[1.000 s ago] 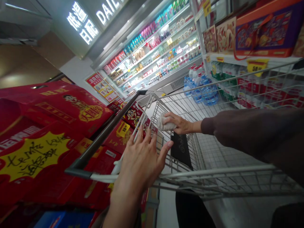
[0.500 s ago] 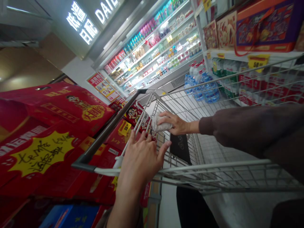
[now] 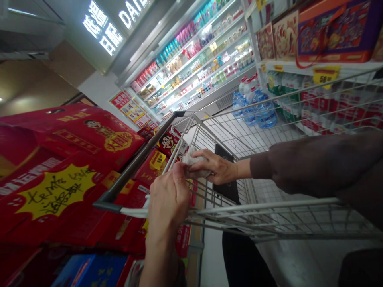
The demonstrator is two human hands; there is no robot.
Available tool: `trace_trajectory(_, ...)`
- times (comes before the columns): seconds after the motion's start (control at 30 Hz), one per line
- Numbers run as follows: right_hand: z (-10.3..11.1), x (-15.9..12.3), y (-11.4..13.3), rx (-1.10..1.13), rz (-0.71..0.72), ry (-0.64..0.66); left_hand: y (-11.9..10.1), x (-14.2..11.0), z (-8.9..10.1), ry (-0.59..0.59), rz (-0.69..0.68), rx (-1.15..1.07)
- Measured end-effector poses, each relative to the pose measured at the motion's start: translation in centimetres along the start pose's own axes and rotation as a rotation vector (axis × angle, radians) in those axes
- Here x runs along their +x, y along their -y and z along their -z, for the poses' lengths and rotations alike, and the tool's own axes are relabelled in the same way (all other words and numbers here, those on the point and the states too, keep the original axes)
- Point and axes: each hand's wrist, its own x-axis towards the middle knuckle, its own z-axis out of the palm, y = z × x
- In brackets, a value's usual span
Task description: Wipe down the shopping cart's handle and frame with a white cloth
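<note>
My right hand [image 3: 220,167] is closed around a crumpled whitish cloth [image 3: 196,161]. It presses the cloth against the wire frame at the handle end of a metal shopping cart [image 3: 269,207]. Just beside it, my left hand [image 3: 169,195] is closed over the cart's pale inner bar, its thumb up against the cloth and its other fingers curled out of sight. The cart's dark grey push handle [image 3: 134,163] slants past on the left. Inside the basket, a black panel [image 3: 226,153] is fixed to the wires, partly covered by my right hand and wrist.
Red gift boxes [image 3: 98,135] are piled left of the cart, with a yellow handwritten price sign [image 3: 56,191]. Beyond stands a lit refrigerated shelf [image 3: 194,59]. Large water bottles [image 3: 263,109] sit on the floor, near shelves holding packed bottles [image 3: 317,101] on the right.
My left hand has drawn its spread fingers in and closed over the bar. My right hand, with the cloth, has shifted slightly left and down, so the hands now meet.
</note>
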Motion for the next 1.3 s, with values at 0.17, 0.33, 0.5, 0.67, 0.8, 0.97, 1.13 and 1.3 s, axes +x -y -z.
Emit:
trace_trajectory(0.17, 0.0, -1.4, 0.4, -0.01, 0.078, 0.118, -0.2, -0.2, 0.0, 0.021, 0.05, -0.085)
trace_trajectory(0.33, 1.1, 0.3, 0.7, -0.013, 0.072, 0.066, -0.2, -0.3, -0.2, -0.068, 0.06, -0.311)
trace_trajectory(0.5, 0.6, 0.5, 2.5, -0.079, 0.243, 0.212, 0.3, -0.2, -0.3, -0.101, 0.024, -0.375)
trace_trajectory(0.67, 2.3, 0.0, 1.7, -0.115, 0.436, 0.395, 0.8, -0.5, -0.4, -0.126, 0.022, -0.448)
trace_trajectory(0.8, 2.6, 4.1, 2.8, -0.068, 0.24, 0.23, 0.9, -0.7, -0.2, -0.224, -0.021, -0.577)
trace_trajectory(0.97, 2.4, 6.0, 4.8, 0.015, 0.305, 0.501, 1.3, -0.9, -0.1, -0.433, -0.068, -0.66)
trace_trajectory(1.13, 5.6, 7.9, 6.7, 0.017, 0.128, 0.498, 3.5, -1.5, 0.4, -0.557, -0.129, -0.36)
trace_trajectory(1.3, 6.5, 10.1, 12.0, 0.004, 0.114, 0.556, 8.6, -2.2, 0.6, -0.621, 0.043, -0.037)
